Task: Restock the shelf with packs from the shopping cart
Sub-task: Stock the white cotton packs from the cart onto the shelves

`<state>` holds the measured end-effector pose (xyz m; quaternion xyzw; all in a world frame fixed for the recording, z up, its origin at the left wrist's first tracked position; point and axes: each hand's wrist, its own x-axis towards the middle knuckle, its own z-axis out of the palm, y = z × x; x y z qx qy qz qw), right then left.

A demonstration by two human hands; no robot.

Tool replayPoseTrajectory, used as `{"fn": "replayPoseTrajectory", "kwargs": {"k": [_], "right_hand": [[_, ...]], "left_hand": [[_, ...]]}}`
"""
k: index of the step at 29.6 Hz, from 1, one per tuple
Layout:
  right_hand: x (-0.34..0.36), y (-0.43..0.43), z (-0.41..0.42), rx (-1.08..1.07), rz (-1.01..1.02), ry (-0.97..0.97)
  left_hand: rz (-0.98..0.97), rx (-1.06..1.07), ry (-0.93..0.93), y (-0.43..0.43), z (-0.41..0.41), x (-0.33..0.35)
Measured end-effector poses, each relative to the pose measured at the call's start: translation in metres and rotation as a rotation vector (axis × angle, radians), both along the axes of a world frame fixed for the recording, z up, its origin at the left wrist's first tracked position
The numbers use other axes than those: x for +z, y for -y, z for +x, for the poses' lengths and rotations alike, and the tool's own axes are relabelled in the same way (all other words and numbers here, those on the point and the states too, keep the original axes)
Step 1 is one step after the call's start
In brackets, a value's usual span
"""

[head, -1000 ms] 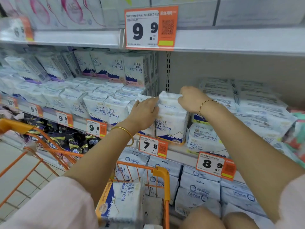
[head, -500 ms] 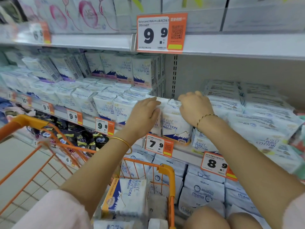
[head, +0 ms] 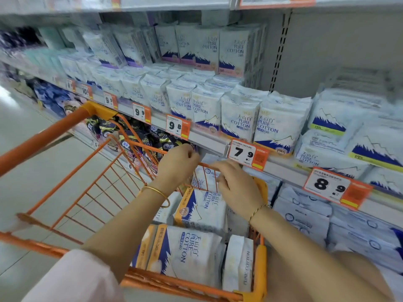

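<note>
While both hands hang over the far end of the cart [head: 54, 132], neither has a pack in it. The left hand [head: 177, 165] is above the cart's far rim, fingers loosely curled toward the palm with nothing showing between them; whether it brushes the rim wire cannot be told. A gold bangle [head: 156, 192] circles that wrist. The right hand [head: 237, 188] is just beside it, nearer the cart's far right corner, palm down, fingers relaxed and pointing left across the rim, gripping nothing. A thin bracelet [head: 259, 209] sits on its wrist.

The packs to be shelved lie in the cart's right end, under the forearms. They are white, with a blue mountain, an orange edge and "PURE COTTON" printed on them. One pack [head: 189, 251] lies against the cart's near rim, a second [head: 202, 208] lies beyond it beneath the wrists, and a narrow one [head: 237, 262] stands on edge by the cart's right wall.

The shelf [head: 209, 139] runs beyond and above the cart's far rim. On it, shelf packs [head: 237, 118] of the same print stand upright in a row, touching side by side. A 7.9 tag [head: 247, 154] hangs from the shelf edge just past the cart's far right corner; a 9.8 tag [head: 177, 127] hangs above the cart's far rim, and an 8.9 tag [head: 335, 187] is off to the cart's right. Dark packs [head: 139, 136] show through the cart's far wires, under the shelf.
</note>
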<state>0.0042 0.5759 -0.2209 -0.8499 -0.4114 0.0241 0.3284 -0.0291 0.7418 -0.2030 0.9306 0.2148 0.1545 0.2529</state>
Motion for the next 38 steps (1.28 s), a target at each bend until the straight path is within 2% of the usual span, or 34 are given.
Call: {"fn": "replayPoseTrajectory", "kwargs": {"k": [3, 6, 8, 10, 16, 20, 25, 27, 29, 33, 35, 38], "right_hand": [[-0.003, 0.003, 0.000, -0.031, 0.088, -0.020], [-0.004, 0.004, 0.002, -0.094, 0.130, -0.039], [-0.005, 0.005, 0.002, -0.113, 0.143, -0.047], [-0.007, 0.006, 0.002, -0.133, 0.162, -0.059], [-0.010, 0.008, 0.004, -0.166, 0.212, -0.087], [-0.009, 0.008, 0.003, -0.187, 0.216, -0.079], [-0.010, 0.010, 0.003, -0.199, 0.194, -0.067], [-0.011, 0.011, 0.004, -0.197, 0.214, -0.080], [-0.007, 0.012, 0.002, -0.185, 0.284, -0.098], [0.021, 0.025, 0.001, -0.165, 0.483, -0.213], [0.046, 0.036, 0.007, -0.133, 0.469, -0.284], [0.082, 0.047, 0.027, -0.074, 0.371, -0.315]], "left_hand": [[0.082, 0.064, -0.196, 0.012, 0.001, -0.003], [0.224, -0.009, -0.584, 0.015, 0.006, -0.009], [0.192, -0.131, -0.813, 0.017, 0.006, -0.023], [0.114, -0.186, -0.893, 0.018, 0.004, -0.038], [-0.102, -0.147, -0.825, 0.008, 0.000, -0.056], [-0.032, -0.221, -0.858, 0.009, -0.002, -0.055], [-0.093, -0.281, -0.791, 0.016, -0.002, -0.039], [-0.038, -0.318, -0.766, 0.019, -0.007, -0.019], [0.030, -0.330, -0.704, 0.021, -0.014, 0.011], [0.021, -0.368, -0.566, 0.007, -0.036, 0.078], [-0.073, -0.369, -0.427, -0.002, -0.041, 0.101], [-0.316, -0.357, -0.145, -0.002, -0.027, 0.117]]}}
